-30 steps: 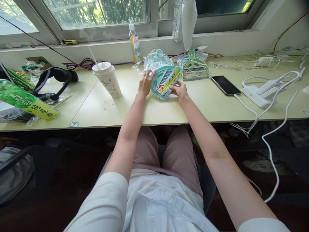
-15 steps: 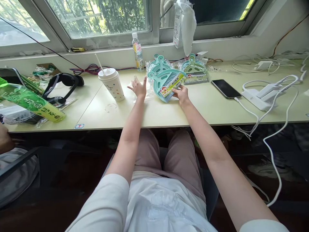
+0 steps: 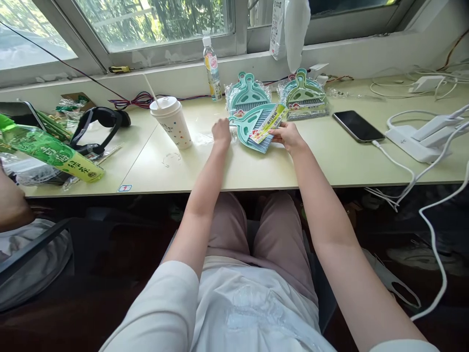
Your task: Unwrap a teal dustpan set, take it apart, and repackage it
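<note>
My right hand [image 3: 291, 137] grips the lower right edge of a teal mini dustpan and brush set [image 3: 252, 124] with a yellow-green label, held slightly tilted just above the desk. My left hand [image 3: 222, 133] is closed, knuckles up, at the set's left edge, pinching a crumpled clear plastic wrapper [image 3: 205, 139] that lies on the pale desk [image 3: 256, 171]. Two more such sets, still in clear bags, lie behind: a teal one [image 3: 249, 93] and a green one [image 3: 304, 95].
A lidded paper cup with a straw [image 3: 170, 122] stands left of my left hand, a bottle [image 3: 212, 68] by the window. A phone [image 3: 357, 125] and white charger with cables [image 3: 425, 139] lie right. A black headset [image 3: 97, 124], green packet [image 3: 47, 151] and another person's arm [image 3: 10, 205] are left.
My left hand, open and spread half a second ago, has closed on the clear wrapper beside the set. The set has come out of its bag and lowered toward the desk in my right hand.
</note>
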Demonstrator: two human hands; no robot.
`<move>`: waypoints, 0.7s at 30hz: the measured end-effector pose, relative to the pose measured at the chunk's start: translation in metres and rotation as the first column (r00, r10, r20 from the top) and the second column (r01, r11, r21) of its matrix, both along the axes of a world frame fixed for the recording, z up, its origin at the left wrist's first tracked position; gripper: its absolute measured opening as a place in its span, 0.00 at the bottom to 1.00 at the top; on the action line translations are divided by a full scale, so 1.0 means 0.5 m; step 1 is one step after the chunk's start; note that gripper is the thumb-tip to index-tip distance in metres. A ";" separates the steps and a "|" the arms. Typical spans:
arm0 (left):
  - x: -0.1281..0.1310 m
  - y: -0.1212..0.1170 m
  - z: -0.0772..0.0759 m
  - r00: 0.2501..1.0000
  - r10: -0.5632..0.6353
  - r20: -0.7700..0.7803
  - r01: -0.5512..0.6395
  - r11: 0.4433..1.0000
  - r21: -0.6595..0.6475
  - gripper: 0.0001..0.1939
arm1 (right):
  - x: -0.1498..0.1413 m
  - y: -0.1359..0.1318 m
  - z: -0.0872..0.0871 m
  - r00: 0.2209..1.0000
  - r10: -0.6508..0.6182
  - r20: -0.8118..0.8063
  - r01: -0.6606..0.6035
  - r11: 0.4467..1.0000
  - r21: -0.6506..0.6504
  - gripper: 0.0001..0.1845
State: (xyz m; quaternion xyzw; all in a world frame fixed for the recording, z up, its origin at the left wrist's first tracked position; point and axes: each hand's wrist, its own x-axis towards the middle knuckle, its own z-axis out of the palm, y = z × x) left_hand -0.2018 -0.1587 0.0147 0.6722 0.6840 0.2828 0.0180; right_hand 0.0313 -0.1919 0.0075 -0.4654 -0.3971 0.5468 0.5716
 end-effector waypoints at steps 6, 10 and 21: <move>0.005 -0.004 0.015 0.995 -0.004 0.095 -0.005 0.996 0.091 0.22 | -0.007 -0.008 0.005 0.998 -0.028 0.058 0.025 0.998 0.055 0.20; 0.031 -0.017 0.024 0.978 -0.209 -0.018 0.208 0.957 0.203 0.29 | -0.020 -0.012 0.002 0.998 0.024 0.052 -0.033 0.983 0.183 0.23; 0.057 -0.068 0.074 0.988 0.030 0.150 -0.065 0.971 0.231 0.26 | -0.023 -0.025 0.017 0.993 0.056 -0.100 -0.038 0.984 0.176 0.18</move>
